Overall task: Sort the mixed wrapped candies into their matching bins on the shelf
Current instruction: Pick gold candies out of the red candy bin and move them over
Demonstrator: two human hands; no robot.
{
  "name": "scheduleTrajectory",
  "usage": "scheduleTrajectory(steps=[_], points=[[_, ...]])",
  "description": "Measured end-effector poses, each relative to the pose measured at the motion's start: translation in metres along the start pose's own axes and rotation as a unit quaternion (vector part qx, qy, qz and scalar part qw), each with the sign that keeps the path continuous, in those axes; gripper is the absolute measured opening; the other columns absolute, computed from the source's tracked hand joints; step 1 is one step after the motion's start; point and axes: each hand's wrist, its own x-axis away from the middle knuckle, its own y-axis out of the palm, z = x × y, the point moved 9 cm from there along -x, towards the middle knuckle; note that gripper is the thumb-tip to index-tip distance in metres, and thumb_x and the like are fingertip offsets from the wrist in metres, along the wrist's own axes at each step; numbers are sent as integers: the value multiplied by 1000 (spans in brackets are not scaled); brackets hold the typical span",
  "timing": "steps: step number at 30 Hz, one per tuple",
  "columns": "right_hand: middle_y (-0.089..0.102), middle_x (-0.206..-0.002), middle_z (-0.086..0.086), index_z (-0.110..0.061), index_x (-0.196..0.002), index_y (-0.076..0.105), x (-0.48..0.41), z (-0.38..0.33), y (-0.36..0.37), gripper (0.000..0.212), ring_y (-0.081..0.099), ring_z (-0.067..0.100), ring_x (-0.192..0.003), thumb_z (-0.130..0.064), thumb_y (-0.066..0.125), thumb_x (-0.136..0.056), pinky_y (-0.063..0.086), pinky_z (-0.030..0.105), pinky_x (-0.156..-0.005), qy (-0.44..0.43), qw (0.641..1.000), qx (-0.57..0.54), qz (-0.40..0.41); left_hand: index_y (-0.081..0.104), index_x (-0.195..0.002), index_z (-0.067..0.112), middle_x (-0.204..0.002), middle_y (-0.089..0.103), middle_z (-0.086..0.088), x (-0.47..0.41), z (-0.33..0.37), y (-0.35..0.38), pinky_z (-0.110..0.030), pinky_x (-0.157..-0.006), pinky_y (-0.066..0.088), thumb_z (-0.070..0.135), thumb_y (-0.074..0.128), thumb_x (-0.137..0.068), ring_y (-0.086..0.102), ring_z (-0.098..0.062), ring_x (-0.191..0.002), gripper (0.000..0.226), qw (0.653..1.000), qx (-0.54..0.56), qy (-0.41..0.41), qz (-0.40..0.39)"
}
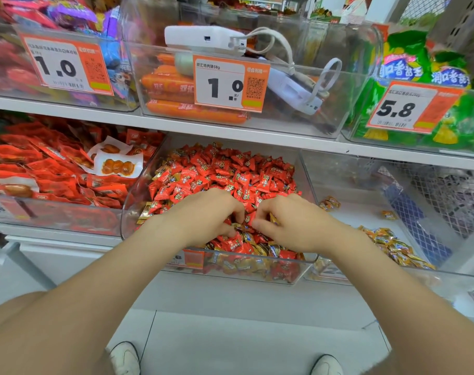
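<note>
Digging into the red candies (225,169) in the bin (133,201) at frame centre, left hand (206,212) and right hand (287,223) curl fingers among stray gold candies (240,227); whether they pinch any is unclear. These pieces are probably light, crinkly and slippery, so pinch each across its wrapper.

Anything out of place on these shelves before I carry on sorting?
Yes. Two white power banks sit in the upper sausage bin, where they don't belong. Gold candies are mixed among the red candies at the front of the centre bin. A white snack packet lies on the red packets, lower left.
</note>
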Motion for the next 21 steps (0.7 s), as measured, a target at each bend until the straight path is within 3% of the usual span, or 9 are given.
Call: scheduleTrajectory(steps=[3, 5, 8, 11, 16, 19, 21], points=[[67, -92, -13, -36, -116, 67, 0, -2, 3, 21, 62, 18, -100, -46, 63, -98, 55, 39, -82, -4, 999, 32, -18, 63, -135, 40, -102, 47, 11, 3, -8, 6, -37, -86, 50, 38, 83, -88, 54, -18, -104, 51, 998, 5, -10, -55], [61, -84, -16, -38, -123, 67, 1, -6, 2, 31, 58, 16, -99, -45, 70, -93, 53, 37, -81, -13, 999, 29, -12, 67, -127, 40, -95, 42, 15, 6, -12, 4, -38, -84, 52, 41, 85, -84, 54, -18, -99, 47, 998, -14, -19, -53], [54, -73, -19, -35, -105, 73, 0, -11, 0, 27, 58, 12, -88, -53, 78, -85, 52, 35, -77, -13, 1000, 17, 18, 73, -111, 37, -92, 40, 16, 6, -9, -1, -37, -77, 52, 45, 81, -87, 55, -17, -97, 27, 999, -44, -14, -14], [55, -66, -18, -34, -97, 78, -3, -14, 2, 20, 54, 2, -71, -48, 82, -83, 54, 34, -72, -20, 1000, 6, 14, 69, -110, 36, -96, 44, 14, 6, -5, -3, -37, -79, 53, 43, 73, -93, 54, -16, -97, 19, 999, -32, 2, 11], [61, -72, -14, -38, -116, 75, -3, -20, 12, 35, 62, 16, -85, -40, 80, -82, 53, 33, -70, -43, 997, 50, -26, 55, -98, 34, -96, 46, 12, 14, -4, -6, -40, -75, 53, 46, 62, -91, 51, -9, -85, 16, 1000, 17, -2, 20], [62, -75, -13, -32, -107, 77, -9, -20, 14, 23, 63, 20, -86, -42, 80, -87, 56, 36, -69, -35, 997, 63, -8, 50, -94, 29, -95, 49, 7, 18, -4, -13, -39, -73, 49, 48, 56, -90, 51, -13, -83, 20, 997, 67, -8, 33], [66, -75, -3, -23, -91, 74, -11, -17, 13, 18, 63, 24, -83, -41, 73, -93, 58, 42, -69, -29, 998, 56, 1, 46, -87, 25, -83, 48, 5, 21, -7, -20, -35, -64, 40, 45, 58, -89, 44, -13, -70, 23, 994, 101, -13, 50]])
